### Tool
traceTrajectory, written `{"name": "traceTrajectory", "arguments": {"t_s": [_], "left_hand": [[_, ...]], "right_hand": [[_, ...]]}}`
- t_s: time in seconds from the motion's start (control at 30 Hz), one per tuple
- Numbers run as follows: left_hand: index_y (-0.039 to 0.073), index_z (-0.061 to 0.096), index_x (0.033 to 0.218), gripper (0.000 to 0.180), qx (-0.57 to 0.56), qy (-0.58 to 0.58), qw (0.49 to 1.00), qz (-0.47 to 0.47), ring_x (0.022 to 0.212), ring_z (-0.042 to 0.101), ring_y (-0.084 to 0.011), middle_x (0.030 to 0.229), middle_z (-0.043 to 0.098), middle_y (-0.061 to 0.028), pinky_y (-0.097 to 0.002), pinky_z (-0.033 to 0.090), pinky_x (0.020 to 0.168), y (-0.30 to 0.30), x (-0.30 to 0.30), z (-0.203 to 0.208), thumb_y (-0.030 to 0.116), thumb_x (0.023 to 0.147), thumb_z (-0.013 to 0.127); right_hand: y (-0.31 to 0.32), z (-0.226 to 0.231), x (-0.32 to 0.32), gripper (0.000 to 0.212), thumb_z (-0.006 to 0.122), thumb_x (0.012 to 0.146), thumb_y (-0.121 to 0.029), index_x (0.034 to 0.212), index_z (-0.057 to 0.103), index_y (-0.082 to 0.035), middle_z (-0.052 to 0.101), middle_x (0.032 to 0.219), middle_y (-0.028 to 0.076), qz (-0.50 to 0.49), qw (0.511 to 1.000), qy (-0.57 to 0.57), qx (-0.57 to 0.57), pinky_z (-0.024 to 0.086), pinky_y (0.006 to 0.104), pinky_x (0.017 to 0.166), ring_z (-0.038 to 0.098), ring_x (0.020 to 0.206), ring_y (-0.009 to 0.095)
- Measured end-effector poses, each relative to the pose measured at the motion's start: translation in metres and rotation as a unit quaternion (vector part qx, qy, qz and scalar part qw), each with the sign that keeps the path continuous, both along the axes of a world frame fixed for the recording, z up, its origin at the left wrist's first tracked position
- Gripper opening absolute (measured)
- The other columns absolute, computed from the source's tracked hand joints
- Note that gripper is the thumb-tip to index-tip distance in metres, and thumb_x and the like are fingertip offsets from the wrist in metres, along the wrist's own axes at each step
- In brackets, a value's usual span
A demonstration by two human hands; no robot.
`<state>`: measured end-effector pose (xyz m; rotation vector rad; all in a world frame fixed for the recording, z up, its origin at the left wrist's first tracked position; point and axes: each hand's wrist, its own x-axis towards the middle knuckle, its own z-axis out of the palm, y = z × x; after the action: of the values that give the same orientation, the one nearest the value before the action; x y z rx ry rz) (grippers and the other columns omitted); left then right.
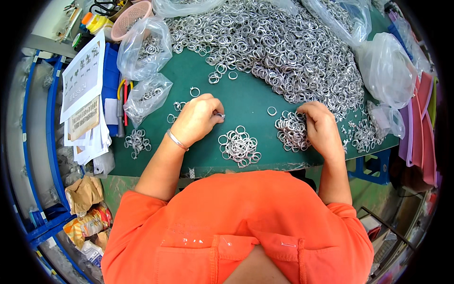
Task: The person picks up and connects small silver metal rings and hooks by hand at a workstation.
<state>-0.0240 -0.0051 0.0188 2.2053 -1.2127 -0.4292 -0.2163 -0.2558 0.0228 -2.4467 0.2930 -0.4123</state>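
My left hand (198, 118) is above the green tabletop with its fingertips pinched together on a small silver ring (220, 115). A few loose rings (179, 106) lie around that hand, on its far and left sides. My right hand (323, 128) curls its fingers at the right edge of a small heap of rings (291, 131). Whether a ring sits between those fingertips is hidden. Between my hands, closer to me, is another small heap of rings (239, 146). A single ring (272, 111) lies apart, beyond the right-hand heap.
A huge mound of silver rings (283, 47) covers the table's far side. Clear plastic bags (144, 49) stand at left and right. Smaller piles (137, 142) lie at both sides. Pliers (125, 97), papers (85, 80) and a pink basket (132, 21) are at the left.
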Motion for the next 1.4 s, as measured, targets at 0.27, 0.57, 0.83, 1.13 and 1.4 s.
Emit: {"name": "traceTrajectory", "arguments": {"t_s": [0.27,0.57,0.83,1.13,1.4], "left_hand": [[-0.001,0.067,0.081,0.009,-0.197,0.190,0.962,0.015,0.077,0.064,-0.0131,0.087,0.066,-0.0073,-0.0251,0.054,0.068,-0.004,-0.012,0.017,-0.007,0.075,0.072],[0.001,0.067,0.086,0.011,-0.193,0.181,0.964,-0.013,0.070,0.064,-0.0133,0.080,0.065,-0.0071,-0.0258,0.052,0.064,-0.010,-0.027,0.018,-0.001,0.077,0.073],[0.002,0.071,0.091,0.009,-0.209,-0.012,0.955,0.212,0.067,0.063,-0.0127,0.081,0.064,-0.0063,-0.0249,0.050,0.062,0.009,0.050,0.034,0.000,0.084,0.066],[0.002,0.067,0.105,0.027,-0.150,-0.302,0.880,0.335,0.078,0.063,-0.0270,0.092,0.062,-0.0133,-0.0348,0.051,0.074,0.032,0.126,0.019,0.001,0.078,0.068],[0.002,0.064,0.088,0.015,0.055,-0.161,0.980,0.103,0.087,0.061,-0.0350,0.090,0.060,-0.0157,-0.0417,0.050,0.076,0.002,0.050,0.015,0.005,0.075,0.071]], "right_hand": [[0.042,0.009,0.020,0.020,0.060,0.077,0.008,0.093,0.066,-0.001,0.066,0.091,0.013,0.093,0.984,-0.101,0.111,0.051,0.0362,0.075,0.063,0.084,0.030],[0.079,0.014,0.047,0.014,0.068,0.082,0.000,0.095,0.064,-0.002,0.065,0.090,0.012,0.149,0.969,-0.092,0.174,0.052,0.0338,0.067,0.064,0.078,0.028],[0.082,0.015,0.042,0.012,0.066,0.083,0.002,0.094,0.064,0.002,0.066,0.096,0.015,0.145,0.971,-0.087,0.167,0.053,0.0340,0.075,0.066,0.087,0.030],[0.080,0.021,0.044,0.012,0.066,0.082,0.000,0.094,0.065,0.000,0.067,0.094,0.014,0.150,0.969,-0.084,0.175,0.053,0.0348,0.076,0.066,0.087,0.030],[0.080,0.018,0.044,0.012,0.064,0.082,0.006,0.093,0.065,0.002,0.067,0.095,0.015,0.145,0.972,-0.115,0.143,0.052,0.0328,0.074,0.066,0.086,0.029]]}}
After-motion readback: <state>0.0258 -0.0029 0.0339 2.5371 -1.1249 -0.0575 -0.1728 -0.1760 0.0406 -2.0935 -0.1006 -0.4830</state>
